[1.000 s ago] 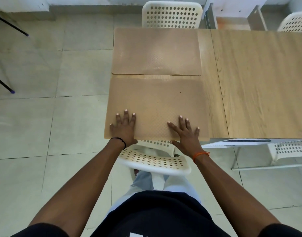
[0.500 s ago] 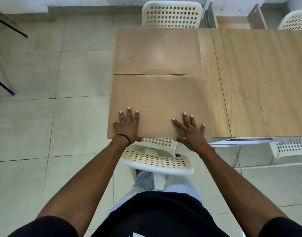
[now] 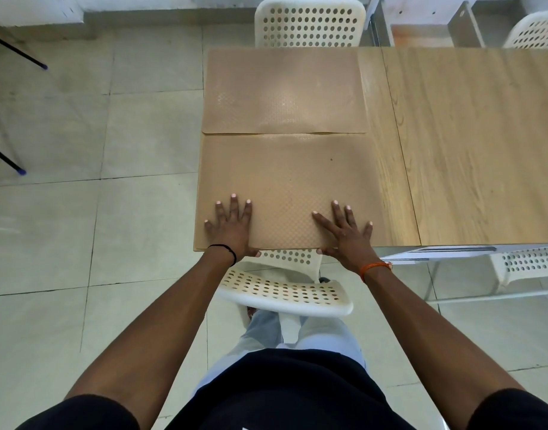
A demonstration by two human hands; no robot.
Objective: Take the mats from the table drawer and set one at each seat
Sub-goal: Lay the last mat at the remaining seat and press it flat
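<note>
At the table's near edge I saw left hand [image 3: 232, 226] and right hand [image 3: 347, 234] outstretched, fingers splayed flat, pressing the near tan dimpled rectangular mat [image 3: 288, 175], gripping nothing.

Tan mats [image 3: 289, 184] with a fine embossed dot pattern lie on the light wood-grain table [image 3: 471, 144]. White chairs [image 3: 310, 26] are perforated with round holes. The floor [image 3: 80, 212] is pale grey tile.

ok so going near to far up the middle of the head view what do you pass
near chair → hands flat on near mat → far mat → far chair
</note>
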